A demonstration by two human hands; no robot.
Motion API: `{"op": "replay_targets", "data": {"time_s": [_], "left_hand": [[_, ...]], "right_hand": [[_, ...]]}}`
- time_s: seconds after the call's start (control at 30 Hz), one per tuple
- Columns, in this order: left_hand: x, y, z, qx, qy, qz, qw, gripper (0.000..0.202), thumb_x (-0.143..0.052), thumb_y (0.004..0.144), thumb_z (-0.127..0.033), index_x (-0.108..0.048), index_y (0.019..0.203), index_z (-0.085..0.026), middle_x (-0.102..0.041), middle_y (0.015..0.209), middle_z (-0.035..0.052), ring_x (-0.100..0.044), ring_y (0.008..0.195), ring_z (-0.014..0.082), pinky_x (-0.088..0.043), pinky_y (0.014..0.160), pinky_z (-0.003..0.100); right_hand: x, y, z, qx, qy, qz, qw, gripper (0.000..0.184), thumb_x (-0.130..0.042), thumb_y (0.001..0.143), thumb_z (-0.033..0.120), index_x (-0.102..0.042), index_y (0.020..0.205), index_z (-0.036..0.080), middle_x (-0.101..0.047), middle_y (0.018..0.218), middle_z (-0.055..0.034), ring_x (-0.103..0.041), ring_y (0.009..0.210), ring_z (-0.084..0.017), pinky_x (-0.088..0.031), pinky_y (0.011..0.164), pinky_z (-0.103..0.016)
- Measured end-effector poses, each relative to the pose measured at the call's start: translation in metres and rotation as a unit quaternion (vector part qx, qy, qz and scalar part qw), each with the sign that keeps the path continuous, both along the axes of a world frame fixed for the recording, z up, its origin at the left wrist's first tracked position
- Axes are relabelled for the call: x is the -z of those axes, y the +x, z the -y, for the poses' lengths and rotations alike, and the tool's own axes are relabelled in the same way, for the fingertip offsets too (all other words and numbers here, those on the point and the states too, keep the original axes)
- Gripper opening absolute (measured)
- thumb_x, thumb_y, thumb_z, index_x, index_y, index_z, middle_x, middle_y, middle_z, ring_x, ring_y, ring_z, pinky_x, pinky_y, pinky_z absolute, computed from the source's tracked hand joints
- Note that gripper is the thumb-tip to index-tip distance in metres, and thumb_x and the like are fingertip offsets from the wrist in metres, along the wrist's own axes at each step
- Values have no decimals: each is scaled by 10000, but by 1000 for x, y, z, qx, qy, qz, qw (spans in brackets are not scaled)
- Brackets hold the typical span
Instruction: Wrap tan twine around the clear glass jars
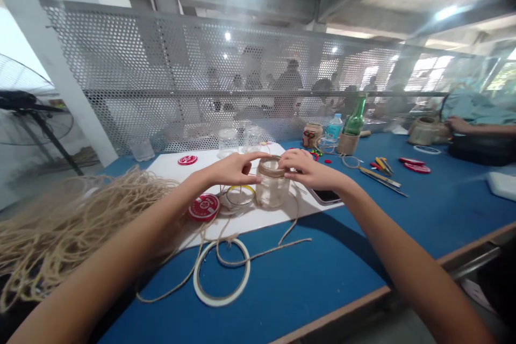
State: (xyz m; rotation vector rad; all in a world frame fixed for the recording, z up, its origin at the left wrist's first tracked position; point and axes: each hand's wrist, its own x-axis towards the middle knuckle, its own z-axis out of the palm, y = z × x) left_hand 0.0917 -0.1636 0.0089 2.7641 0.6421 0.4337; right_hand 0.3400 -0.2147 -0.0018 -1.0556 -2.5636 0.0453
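Observation:
A clear glass jar (271, 196) stands upright on white paper, with brown twine (272, 172) wound around its neck. My left hand (234, 170) grips the jar's left side, thumb against the neck and index finger at the rim. From the right, my right hand (308, 169) closes its bent fingers on the wrapped neck; the exact contact of its fingertips is partly hidden. A loose length of twine (278, 247) trails from near the jar over the blue table. Left of the jar lie a red disc (203, 207) and a roll of tape (241, 195).
A large heap of twine (80, 220) fills the left side. A white tape ring (195, 275) lies in front. A phone (326, 195), a green bottle (355, 115), pens (382, 165) and scissors-like red items (415, 165) are rightward. Another person's arm (467, 126) is at far right.

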Motion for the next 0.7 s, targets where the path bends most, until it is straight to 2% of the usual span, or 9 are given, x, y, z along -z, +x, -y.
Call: {"op": "replay_targets", "data": {"time_s": [0.1,0.23,0.37,0.47,0.6,0.7], "left_hand": [[-4,-8,-7,-36,2,-8,999,654,-549,786,-439,-340,1352,-187,-360,505,-79,-344,476,88,-283,501,200],[-13,-17,-10,-73,-21,-29,997,635,-547,783,-445,-368,1335,-188,-435,530,-60,-392,497,98,-298,510,206],[-19,-18,-6,-83,24,-16,996,552,-554,777,-449,-472,1257,-189,-464,558,-42,-395,501,95,-294,518,205],[-16,-15,-6,-86,50,-24,995,550,-543,784,-470,-483,1261,-201,-455,545,-42,-383,482,90,-279,516,203],[-8,-10,-8,-51,54,-30,997,622,-510,818,-466,-343,1371,-235,-451,532,-49,-337,467,85,-259,513,198],[-2,-6,-8,-37,42,-23,998,576,-485,845,-427,-341,1373,-247,-437,527,-52,-299,462,80,-245,502,192]], "right_hand": [[1,5,-4,-9,0,-9,1000,177,-421,897,311,-546,968,208,-530,1103,-64,-393,1094,-209,-247,958,-431],[-1,6,-2,4,8,5,1000,176,-418,897,313,-558,948,219,-549,1081,-57,-406,1083,-221,-221,951,-452],[-4,5,2,17,8,13,1000,177,-420,891,306,-568,931,217,-565,1041,-53,-428,1049,-222,-220,933,-448],[-5,6,3,6,3,14,1000,189,-415,887,300,-577,946,221,-559,1064,-55,-420,1070,-225,-217,937,-442],[-5,8,2,-3,-9,17,1000,195,-416,884,291,-584,963,231,-534,1096,-54,-405,1089,-225,-239,943,-444],[-5,9,1,-2,-12,14,1000,196,-426,880,289,-584,984,238,-507,1102,-60,-407,1078,-220,-269,944,-448]]}}
